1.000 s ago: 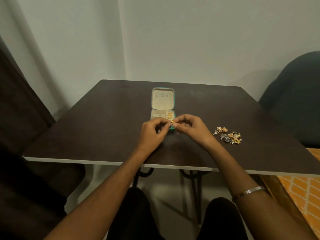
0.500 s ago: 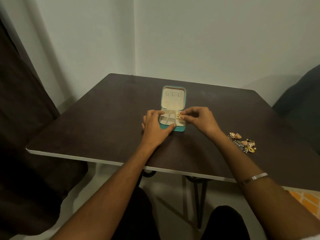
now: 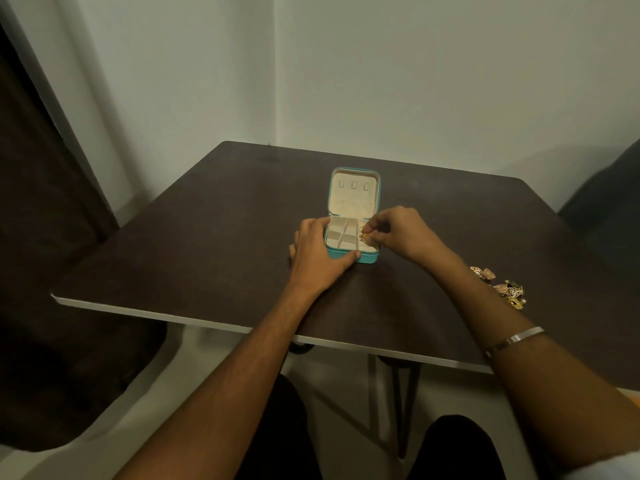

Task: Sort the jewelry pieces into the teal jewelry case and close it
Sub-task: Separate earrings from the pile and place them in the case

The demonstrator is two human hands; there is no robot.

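My left hand (image 3: 317,252) grips the open teal jewelry case (image 3: 367,259) mid-bench (image 3: 207,237), thumb on its front wall. Right hand (image 3: 398,233) pinches a small gold piece (image 3: 364,236) over the right-side compartments. It looks light, stiff and snag-prone, so fingertip-pinch the body. The loose pile (image 3: 502,287) lies well to the right.

Open desk (image 3: 207,244) surface spreads left of the teal jewelry case (image 3: 367,258), from near edge to far edge. The case's raised lid (image 3: 353,199) walls off its far side. The left hand (image 3: 317,258) holds its left wall and front corner. The right hand (image 3: 403,233), pinching a gold piece (image 3: 364,236), covers the right compartments, leaving the left and middle ones reachable from above. The jewelry pile (image 3: 502,287) lies just beside the right forearm.
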